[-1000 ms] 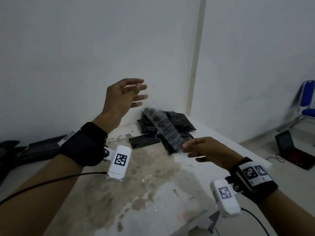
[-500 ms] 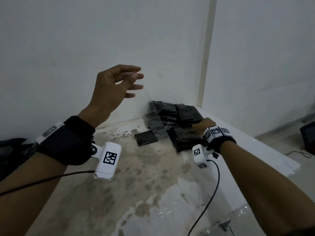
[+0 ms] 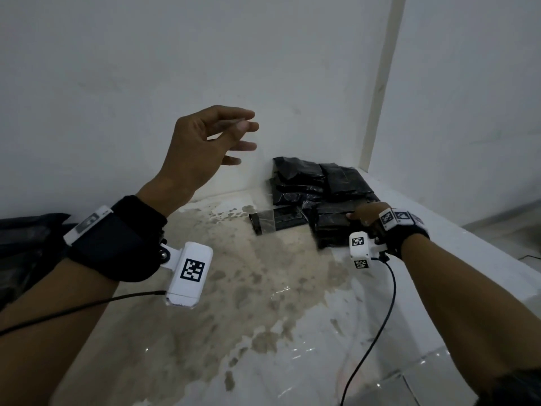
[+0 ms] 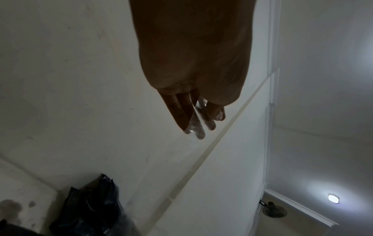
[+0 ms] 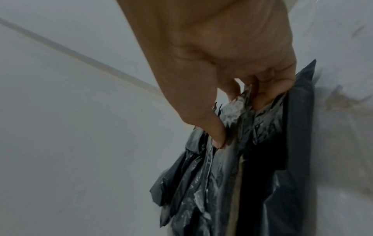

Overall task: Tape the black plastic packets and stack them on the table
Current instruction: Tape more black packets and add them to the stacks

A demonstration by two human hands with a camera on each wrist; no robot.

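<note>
Several packets sit piled centre right on the table; lone packet lies just left of them. I see right hand pinching the near packet by its crumpled edge; left hand, raised upper centre, pinches clear tape. Remaining count: can't tell.

Head camera looks forward and down across the table. Right wrist camera, very near, shares the black packets with it; left wrist seemingly tilts up the wall.

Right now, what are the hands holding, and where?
The right hand pinches a packet by its crinkled edge. The left hand seems to pinch clear tape at its fingertips.
</note>
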